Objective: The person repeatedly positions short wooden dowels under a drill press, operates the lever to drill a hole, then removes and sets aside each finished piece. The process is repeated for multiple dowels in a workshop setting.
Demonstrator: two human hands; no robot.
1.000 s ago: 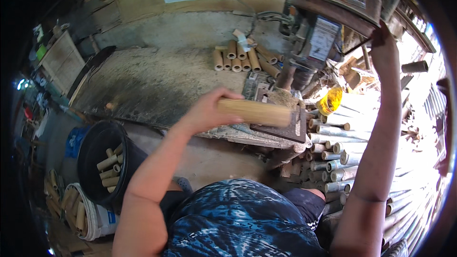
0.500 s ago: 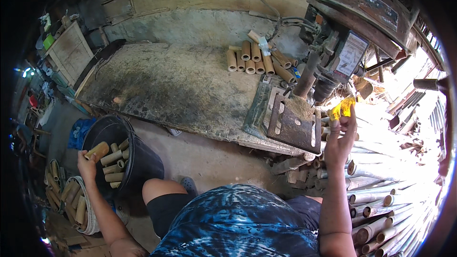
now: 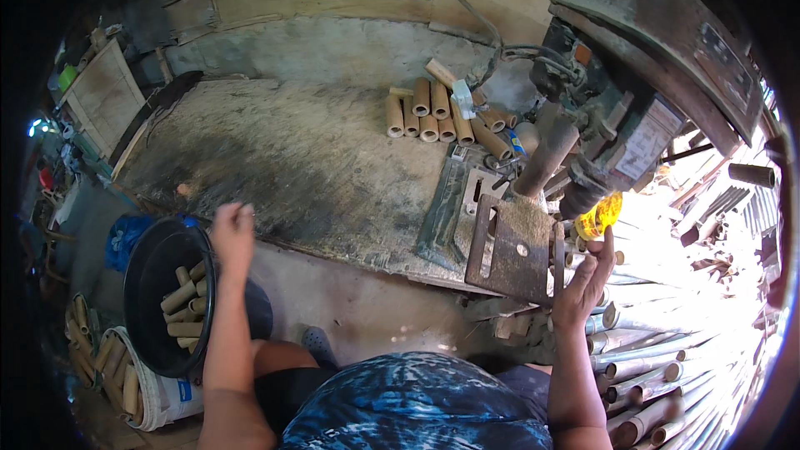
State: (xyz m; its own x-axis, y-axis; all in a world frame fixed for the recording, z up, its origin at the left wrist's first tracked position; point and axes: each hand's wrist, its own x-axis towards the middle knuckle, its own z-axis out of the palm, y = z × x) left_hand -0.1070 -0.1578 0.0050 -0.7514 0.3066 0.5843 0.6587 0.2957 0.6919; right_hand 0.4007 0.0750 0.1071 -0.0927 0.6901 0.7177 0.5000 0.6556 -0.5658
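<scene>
My left hand [image 3: 232,237] is raised between the black bucket [image 3: 133,283] and the front edge of the workbench. It is slightly blurred, its fingers look drawn together, and nothing shows in them. Inside the bucket lie several short bamboo tubes [image 3: 185,314]. On the right, the fingers of my right hand [image 3: 585,279] are up against a bright yellow, dark-marked rounded piece [image 3: 602,215] beside the drill press's chuck [image 3: 581,197]. Part of that grip is hidden. The slotted metal drill table [image 3: 512,258], strewn with sawdust, lies left of this hand.
On the bench [image 3: 292,142], cut bamboo tubes [image 3: 429,117] are stacked near the wall. The drill press head [image 3: 658,50] overhangs the right side. Long bamboo poles [image 3: 650,367] are piled at lower right. A white container [image 3: 167,404] of bamboo pieces stands at lower left.
My left hand has moved right and up from over the bucket, and the bamboo tube it held is gone from it. My right hand is lower, still at the yellow piece. The view has shifted.
</scene>
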